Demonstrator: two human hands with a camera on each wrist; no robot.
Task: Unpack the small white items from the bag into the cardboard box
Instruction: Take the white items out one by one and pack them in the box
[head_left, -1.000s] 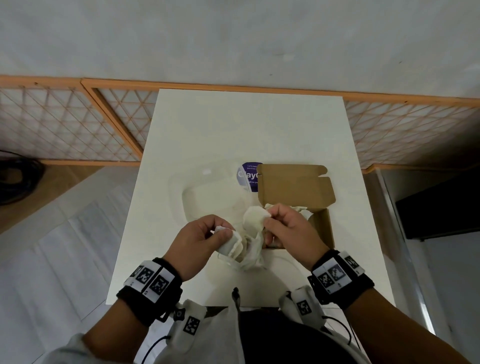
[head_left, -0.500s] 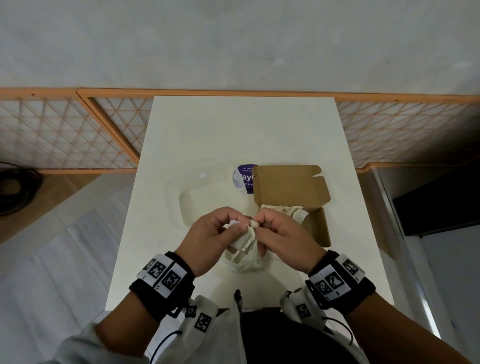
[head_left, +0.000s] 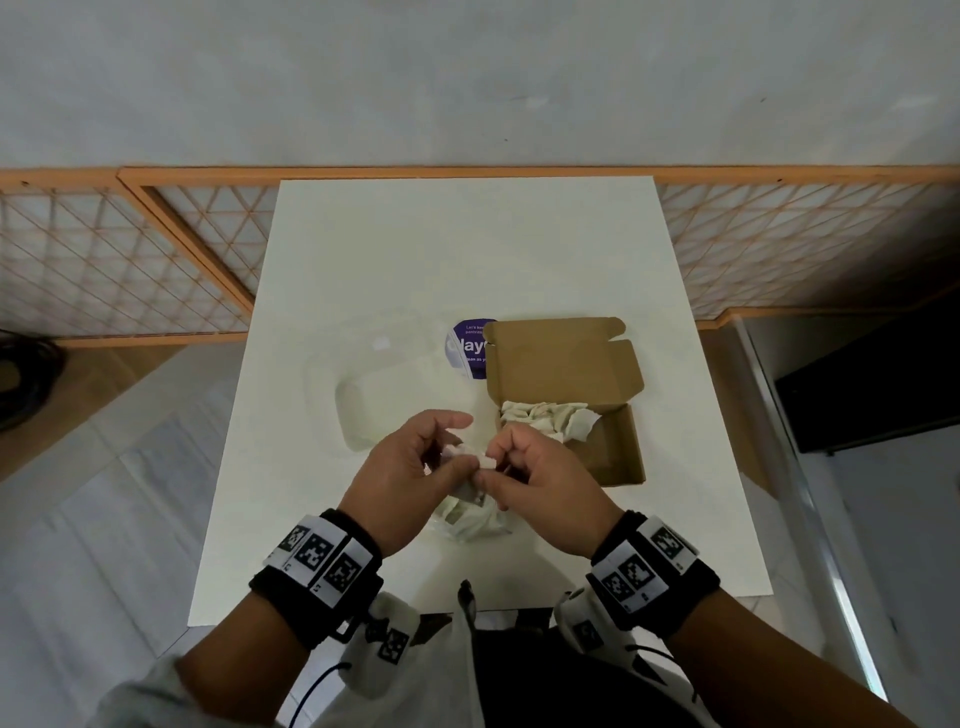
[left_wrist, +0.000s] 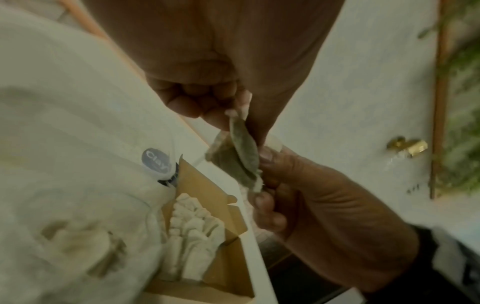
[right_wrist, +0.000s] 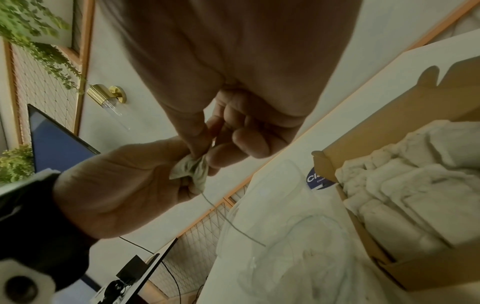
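Note:
My left hand (head_left: 460, 449) and right hand (head_left: 496, 467) meet above the table's near half. Both pinch one small white item (head_left: 485, 460), a flat crumpled piece (left_wrist: 242, 156) with clear film around it. In the right wrist view the right thumb and forefinger pinch its top (right_wrist: 193, 169). Just beneath the hands is the small clear bag (head_left: 470, 522) with more white items inside. The open cardboard box (head_left: 613, 457) lies to the right of the hands. Its far half is packed with white items (head_left: 545, 418), and its lid (head_left: 561, 361) is folded back.
A larger, flat clear bag (head_left: 363, 395) with a round purple sticker (head_left: 465, 348) lies left of the box. The white table (head_left: 467, 249) is bare at the back. A wooden lattice screen (head_left: 130, 260) stands behind it, and there is floor on both sides.
A second ago each hand held its own white piece, slightly apart. The hands have come together and now pinch one item; the bag hangs lower beneath them.

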